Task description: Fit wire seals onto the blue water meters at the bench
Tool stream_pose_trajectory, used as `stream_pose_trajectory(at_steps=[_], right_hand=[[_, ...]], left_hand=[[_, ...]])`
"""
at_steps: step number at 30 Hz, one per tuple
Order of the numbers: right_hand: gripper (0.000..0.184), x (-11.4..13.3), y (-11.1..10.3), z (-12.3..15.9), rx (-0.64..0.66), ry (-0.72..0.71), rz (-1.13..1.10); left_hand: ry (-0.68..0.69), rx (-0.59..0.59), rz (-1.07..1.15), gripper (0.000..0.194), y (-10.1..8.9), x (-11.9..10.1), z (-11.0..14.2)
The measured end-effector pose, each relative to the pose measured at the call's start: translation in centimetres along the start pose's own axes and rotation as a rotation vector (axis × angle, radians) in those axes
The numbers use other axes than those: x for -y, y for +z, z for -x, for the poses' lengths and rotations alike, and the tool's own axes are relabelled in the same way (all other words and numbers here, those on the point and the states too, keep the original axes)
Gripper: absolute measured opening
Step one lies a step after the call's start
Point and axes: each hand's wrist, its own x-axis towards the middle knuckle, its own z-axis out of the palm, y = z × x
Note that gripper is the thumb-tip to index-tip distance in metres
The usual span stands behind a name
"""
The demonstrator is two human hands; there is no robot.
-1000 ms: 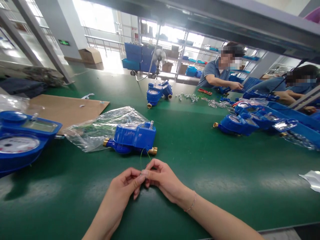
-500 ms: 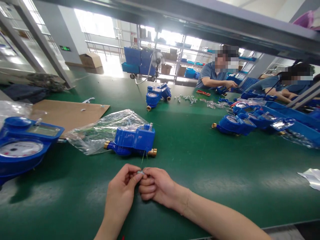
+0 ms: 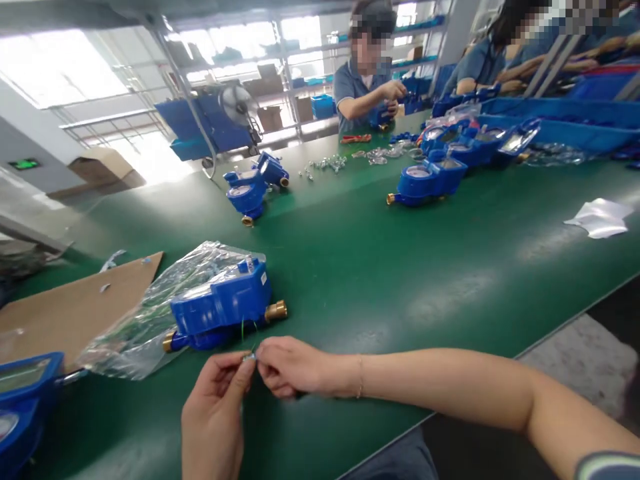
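Low over the green table, my left hand (image 3: 217,407) pinches a small pale, shiny wire seal (image 3: 249,357) between thumb and forefinger. My right hand (image 3: 290,367) is closed against the same seal from the right, its fingertips pressed together there. Thin green wire (image 3: 243,330) runs up from the seal to the near side of a blue water meter (image 3: 220,303). This meter lies just beyond my hands, with brass threaded ends at left and right. What exactly the right fingertips grip, seal or wire end, is hidden.
A clear plastic bag (image 3: 145,327) and cardboard sheet (image 3: 95,300) lie left of the meter. Another meter (image 3: 25,400) stands at the near left. Farther off are more blue meters (image 3: 425,180), loose small seals (image 3: 327,163), red-handled pliers (image 3: 356,139) and co-workers (image 3: 365,80).
My view has swung right and tilted, so the table scene sits further left. Both hands stay together at the seal; my right forearm now reaches in more level.
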Motion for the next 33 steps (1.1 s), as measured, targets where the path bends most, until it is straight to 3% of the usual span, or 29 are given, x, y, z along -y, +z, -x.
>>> stream_pose_trajectory(at_steps=[4,6,9,11,15,18,21,24,26,31,33], right_hand=[[0.02,-0.4,-0.2,0.5,-0.267,-0.146,0.313],[0.018,-0.6,0.0,0.3,-0.239,-0.096,0.273],[0.023,-0.7,0.0,-0.1,-0.086,-0.036,0.135],[0.022,-0.7,-0.2,0.0,-0.12,-0.092,0.218],[0.009,-0.9,-1.0,0.4,-0.283,-0.315,0.791],[0.007,-1.2,-1.2,0.1,-0.286,-0.379,1.051],[0.02,-1.4,-0.8,-0.8,-0.266,-0.307,0.759],[0.029,-1.3,-0.5,-1.4,-0.065,-0.159,0.185],[0.028,-1.1,-0.5,-1.3,0.001,-0.114,0.028],[0.016,-0.7,-0.7,-0.5,-0.241,-0.288,0.455],[0.016,-0.5,-0.4,-0.6,-0.226,-0.26,0.448]], left_hand=[[-0.136,0.053,0.16,0.026,1.0,-0.4,0.2],[-0.068,0.006,0.12,0.025,1.5,-0.4,0.4],[0.044,-0.08,0.011,0.027,2.1,-0.4,0.8],[-0.006,-0.052,0.048,0.024,2.0,-0.6,0.8],[-0.22,0.074,0.268,0.025,1.2,-1.0,0.1],[-0.204,0.08,0.263,0.022,0.8,-1.2,-0.2],[-0.138,0.066,0.185,0.019,1.0,-1.4,-0.2],[0.038,-0.001,0.048,0.023,1.3,-1.3,-0.1],[0.12,-0.034,-0.01,0.024,1.4,-1.3,-0.3],[-0.091,0.085,0.172,0.017,0.5,-1.6,-0.7],[-0.114,0.125,0.189,0.018,0.2,-1.7,-0.9]])
